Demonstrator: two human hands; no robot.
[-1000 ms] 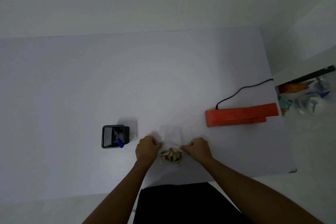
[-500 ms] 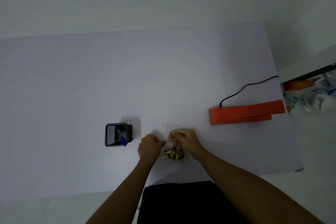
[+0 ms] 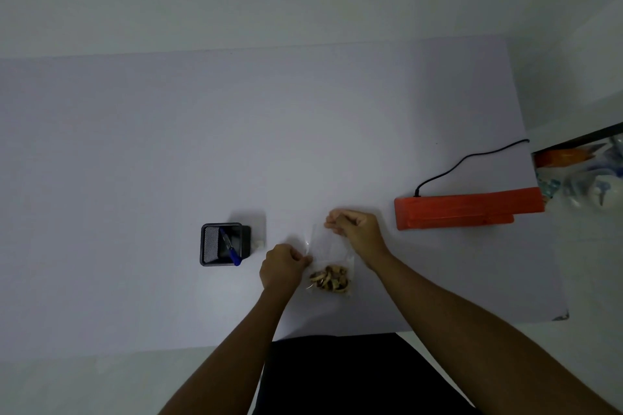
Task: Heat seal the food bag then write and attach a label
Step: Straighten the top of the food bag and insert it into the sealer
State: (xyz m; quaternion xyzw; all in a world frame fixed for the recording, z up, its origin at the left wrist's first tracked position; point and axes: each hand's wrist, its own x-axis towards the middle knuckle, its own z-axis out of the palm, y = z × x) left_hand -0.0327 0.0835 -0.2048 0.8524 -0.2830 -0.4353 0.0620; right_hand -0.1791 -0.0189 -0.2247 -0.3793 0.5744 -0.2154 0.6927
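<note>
Watching from my end, the food bag [image 3: 328,251] lies on the table [image 3: 168,145] close to its front edge, about midway along, between the black pen holder [image 3: 215,246] on the left and the orange heat sealer [image 3: 465,212] towards the right edge. The left hand [image 3: 285,264] pinches the bag's left side with curled fingers. The right hand [image 3: 357,232] pinches its far end, which I take to be the mouth. Both grasps are on thin clear film. My main worry is the dried pieces [image 3: 330,281] sliding towards the mouth if the bag tips on the way to the sealer, fouling the seam. Wrinkled film there could also leave a leaky seal. The sealer's cord [image 3: 468,158] runs to the right edge, so a snag might drag it.
</note>
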